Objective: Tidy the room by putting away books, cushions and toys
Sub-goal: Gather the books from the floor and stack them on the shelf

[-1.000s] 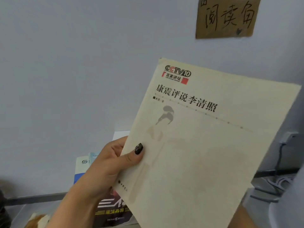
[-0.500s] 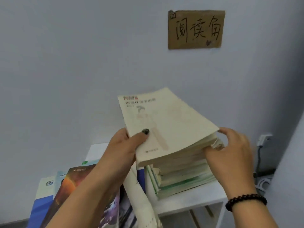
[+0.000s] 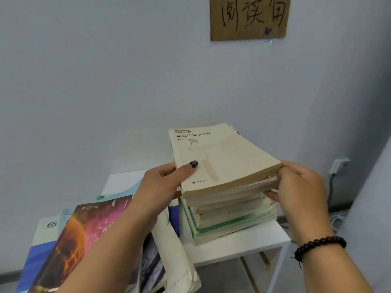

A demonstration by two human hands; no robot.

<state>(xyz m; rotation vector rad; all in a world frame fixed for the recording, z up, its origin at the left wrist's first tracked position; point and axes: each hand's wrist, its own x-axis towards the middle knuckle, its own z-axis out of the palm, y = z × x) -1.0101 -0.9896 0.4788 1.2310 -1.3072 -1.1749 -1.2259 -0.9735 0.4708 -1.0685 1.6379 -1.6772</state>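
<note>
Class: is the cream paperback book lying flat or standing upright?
Lying flat: cream paperback book tops the book stack, cover up.

Reading corner: handwritten sign [image 3: 249, 16], stacked books [image 3: 228, 199].

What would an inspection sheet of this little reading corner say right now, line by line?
Surface: white table against a pale wall.
Job's things: cream book lies on top of the book stack.
Clutter: loose books, one with an orange planet cover, spread at the table's left.
Hands: left hand holds the cream book's left edge, thumb on the cover; right hand, beaded bracelet at the wrist, grips the stack's right side.
Cables: a cable runs down from a wall plug.
Surroundings: handwritten cardboard sign on the wall.
</note>
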